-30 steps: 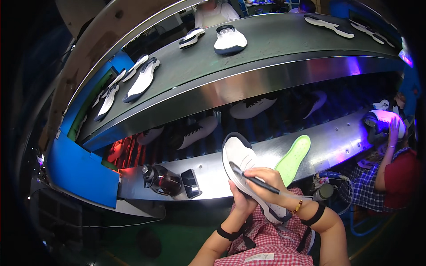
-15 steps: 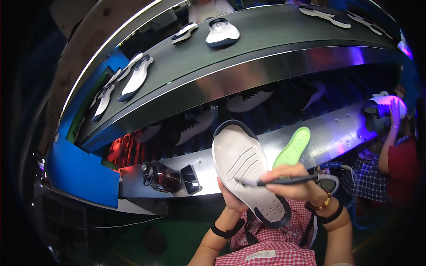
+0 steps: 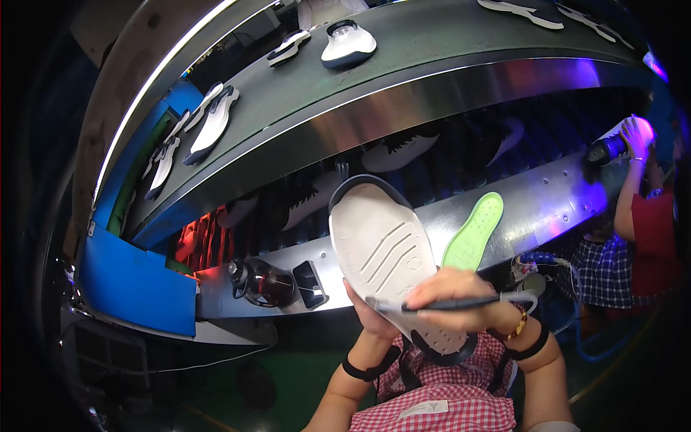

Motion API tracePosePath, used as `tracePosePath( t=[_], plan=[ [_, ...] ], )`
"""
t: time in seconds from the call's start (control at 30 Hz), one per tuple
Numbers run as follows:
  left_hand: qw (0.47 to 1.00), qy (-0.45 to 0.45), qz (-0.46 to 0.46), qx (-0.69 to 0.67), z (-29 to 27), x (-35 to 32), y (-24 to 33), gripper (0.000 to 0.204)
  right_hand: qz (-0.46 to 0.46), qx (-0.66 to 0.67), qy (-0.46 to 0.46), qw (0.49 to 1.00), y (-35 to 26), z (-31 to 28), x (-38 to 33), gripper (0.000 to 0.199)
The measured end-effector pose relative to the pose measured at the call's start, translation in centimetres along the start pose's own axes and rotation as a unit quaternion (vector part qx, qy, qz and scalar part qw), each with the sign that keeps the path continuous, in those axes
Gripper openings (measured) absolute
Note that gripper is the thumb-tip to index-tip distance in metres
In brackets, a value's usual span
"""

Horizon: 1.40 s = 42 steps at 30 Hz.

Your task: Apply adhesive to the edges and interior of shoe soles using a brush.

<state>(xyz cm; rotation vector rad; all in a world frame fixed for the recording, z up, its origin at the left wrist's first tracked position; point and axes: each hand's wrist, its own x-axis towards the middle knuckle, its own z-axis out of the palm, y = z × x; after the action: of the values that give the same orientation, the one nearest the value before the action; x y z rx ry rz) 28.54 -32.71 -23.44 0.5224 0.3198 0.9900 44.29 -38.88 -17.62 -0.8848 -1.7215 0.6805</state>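
Observation:
A pale shoe sole (image 3: 381, 248) with a dark rim is held up in front of me, its broad end away from me and its grooved face upward. My left hand (image 3: 376, 324) is closed around its left edge, with the fingers partly hidden beneath. In my right hand (image 3: 461, 291) is a black-handled brush (image 3: 450, 304), gripped over the lower half of the sole. The brush tip meets the sole near its left edge, and a clear tube trails from the handle's other end. A bright green insole (image 3: 475, 230) lies just beyond my right hand on the metal ledge.
The metal ledge (image 3: 529, 216) carries a dark bottle (image 3: 263, 283) and a black tray (image 3: 309, 284) on the left. Above it, a green conveyor belt (image 3: 425, 39) bears several white soles and a shoe upper (image 3: 348, 45). At right, another person's hand (image 3: 634, 137) holds a shoe.
The brush has moved left and slightly down across the sole toward its left edge. The sole has shifted a little up and left. The co-worker's shoe is tilted differently.

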Motion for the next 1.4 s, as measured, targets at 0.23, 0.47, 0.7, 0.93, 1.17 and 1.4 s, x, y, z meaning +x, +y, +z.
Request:
tracePosePath(
  t=[0.23,0.47,0.7,0.93,1.17,1.4],
  plan=[
    [1.0,-0.018,0.016,-0.018,1.3,0.6,1.0,0.091,0.022,-0.008,0.049,0.998,0.4,-0.7,-1.4,0.02],
    [0.977,-0.134,0.066,-0.152,0.6,0.7,1.5,0.094,0.001,0.067,-0.022,0.998,-0.4,-0.2,-2.4,0.017],
    [0.986,-0.091,0.086,-0.109,-0.9,0.8,2.1,0.09,-0.057,0.022,-0.071,0.996,-0.8,0.0,-2.8,0.018],
    [0.972,-0.188,0.116,-0.079,-0.5,1.9,2.7,0.084,-0.011,-0.061,-0.031,0.998,-0.8,-0.6,-3.2,0.016],
    [0.968,-0.181,0.065,-0.159,0.4,1.1,3.1,0.093,0.034,-0.037,0.032,0.998,-0.6,-1.3,-4.6,0.021],
    [0.96,-0.191,0.095,-0.183,0.5,2.0,3.5,0.093,0.082,0.146,0.018,0.986,-0.4,-2.2,-5.3,0.023]
  ],
)
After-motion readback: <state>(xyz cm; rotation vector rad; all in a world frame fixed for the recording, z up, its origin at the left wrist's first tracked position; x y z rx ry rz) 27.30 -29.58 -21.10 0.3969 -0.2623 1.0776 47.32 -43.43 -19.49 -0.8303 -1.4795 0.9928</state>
